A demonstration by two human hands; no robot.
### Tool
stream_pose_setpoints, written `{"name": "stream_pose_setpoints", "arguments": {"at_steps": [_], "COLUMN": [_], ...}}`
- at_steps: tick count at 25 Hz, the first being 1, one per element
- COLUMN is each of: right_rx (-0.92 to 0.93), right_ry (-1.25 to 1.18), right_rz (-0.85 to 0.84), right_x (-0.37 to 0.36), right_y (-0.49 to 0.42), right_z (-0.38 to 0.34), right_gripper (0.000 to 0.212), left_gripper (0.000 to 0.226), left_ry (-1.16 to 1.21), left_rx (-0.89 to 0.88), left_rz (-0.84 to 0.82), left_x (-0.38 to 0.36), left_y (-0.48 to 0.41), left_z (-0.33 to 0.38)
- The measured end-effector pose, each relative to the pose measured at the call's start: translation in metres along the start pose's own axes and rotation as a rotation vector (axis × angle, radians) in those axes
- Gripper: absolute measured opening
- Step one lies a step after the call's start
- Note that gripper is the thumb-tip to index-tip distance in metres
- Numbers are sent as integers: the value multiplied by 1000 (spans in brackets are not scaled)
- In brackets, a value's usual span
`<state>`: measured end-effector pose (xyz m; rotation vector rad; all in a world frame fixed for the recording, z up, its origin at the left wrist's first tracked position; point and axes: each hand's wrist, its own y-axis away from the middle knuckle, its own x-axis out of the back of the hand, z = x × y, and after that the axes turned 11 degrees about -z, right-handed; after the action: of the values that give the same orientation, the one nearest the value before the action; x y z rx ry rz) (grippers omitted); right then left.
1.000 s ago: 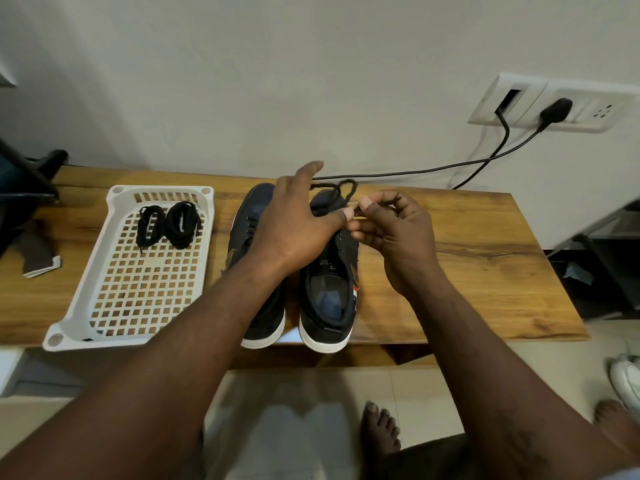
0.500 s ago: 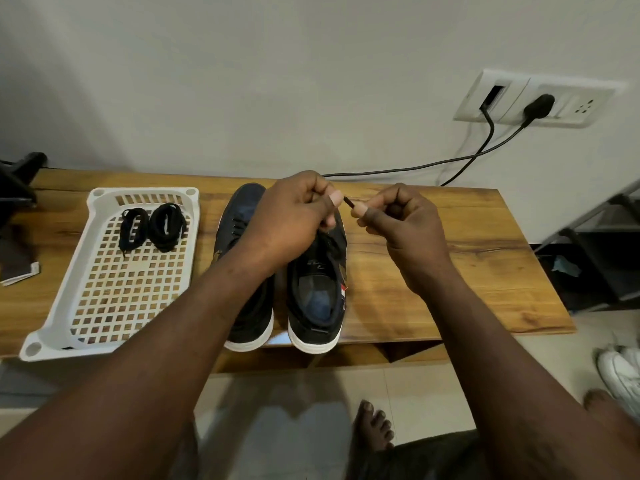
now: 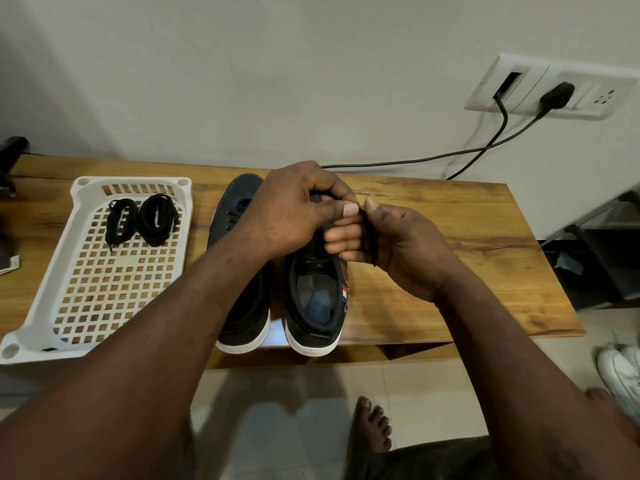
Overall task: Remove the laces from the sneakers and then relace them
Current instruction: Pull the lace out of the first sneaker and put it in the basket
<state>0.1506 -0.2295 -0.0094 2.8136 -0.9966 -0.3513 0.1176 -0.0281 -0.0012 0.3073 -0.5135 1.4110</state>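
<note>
Toes of a bare foot [image 3: 369,424] rest on pale floor tiles at the bottom of the view, and a white shoe [image 3: 620,368] lies on the floor at the far right edge. Both forearms reach up from there over the near edge of a wooden table [image 3: 450,271].

Two dark sneakers with white soles stand side by side on the table, heels at its near edge and toes toward the wall. The left sneaker [image 3: 242,320] is half covered by the left forearm. The right sneaker [image 3: 315,306] shows its open collar.

Above the right sneaker's tongue the hands meet. The left hand [image 3: 294,216] is curled, thumb against forefinger, pinching the black lace [image 3: 369,237] where it rises from the shoe. The right hand [image 3: 398,244] lies palm up with fingers bent, its thumb pinning the same lace to the forefinger. The free end hangs down across the palm.

To the left of the sneakers sits a white perforated tray [image 3: 135,180], holding two bundled black laces [image 3: 119,223] [image 3: 157,218] side by side at its far end.

Farther back, on the wall at the right, a socket plate [image 3: 595,98] carries a black plug [image 3: 556,95], and cables [image 3: 415,163] trail down behind the table.
</note>
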Motion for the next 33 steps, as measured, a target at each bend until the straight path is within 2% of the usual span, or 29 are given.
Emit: {"name": "stream_pose_setpoints", "arguments": {"at_steps": [3, 6, 9, 13, 15, 18, 20, 23, 25, 29, 33], "right_rx": [16, 22, 61, 163, 173, 148, 132, 102, 73, 41, 145], "right_ry": [-43, -233, -324, -322, -325, -335, -348, -313, -322, -405, -594], "right_rz": [8, -89, -250, -166, -118, -159, -198, -138, -147, -165, -266], "right_x": [0, -1, -3, -9, -10, -11, -11, -13, -16, -20, -22], "right_y": [-4, -2, -3, -9, -11, -14, -14, -15, -15, -16, -17], "right_z": [-2, -7, -7, -7, -8, -6, -6, -7, -6, -7, -11], "right_gripper": [29, 21, 19, 27, 33, 34, 33, 30, 28, 27, 34], "left_gripper": [13, 14, 17, 20, 21, 24, 28, 34, 32, 25, 32], "left_ry": [50, 55, -123, -454, -345, 54, 20, -143, -158, -107, -32], "left_rx": [-7, -17, -66, -52, -24, -27, -70, -114, -108, -46, 101], "left_rz": [-19, -10, -7, -94, -55, 79, 96, 39, 33, 49, -108], "left_x": [4, 11, 14, 6, 2, 7, 10, 11, 9, 6, 6], "left_y": [-1, 0, 2, 2, 3, 1, 1, 0, -1, 1, 4], "left_z": [-5, -8, -11, -1, 0, -4, -6, -9, -11, -5, 1]}}
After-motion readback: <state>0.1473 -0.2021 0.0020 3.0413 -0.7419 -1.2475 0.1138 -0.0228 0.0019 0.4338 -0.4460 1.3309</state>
